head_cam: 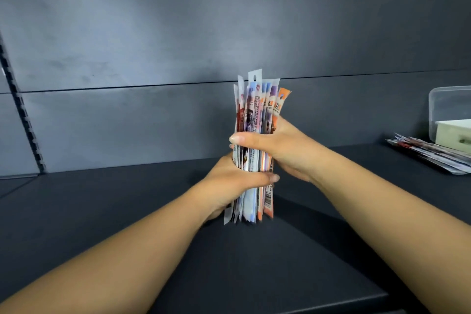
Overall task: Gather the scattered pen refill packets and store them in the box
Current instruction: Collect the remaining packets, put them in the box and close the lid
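Note:
An upright bundle of several pen refill packets (257, 109), long thin sleeves printed in white, red, purple and orange, stands on end on the dark shelf (127, 211). My right hand (275, 145) grips the bundle around its middle, thumb across the front. Just below, my left hand (234, 181) wraps the lower part, its thumb reaching to the right. The clear plastic box (443, 109) sits at the far right edge. More packets (433, 154) lie flat in a loose pile in front of it.
A small cream drawer unit (456, 132) shows inside or beside the clear box. A dark back wall (178, 33) with a slotted upright rail (23, 115) on the left closes off the shelf. The shelf's front edge (331, 301) runs near the bottom.

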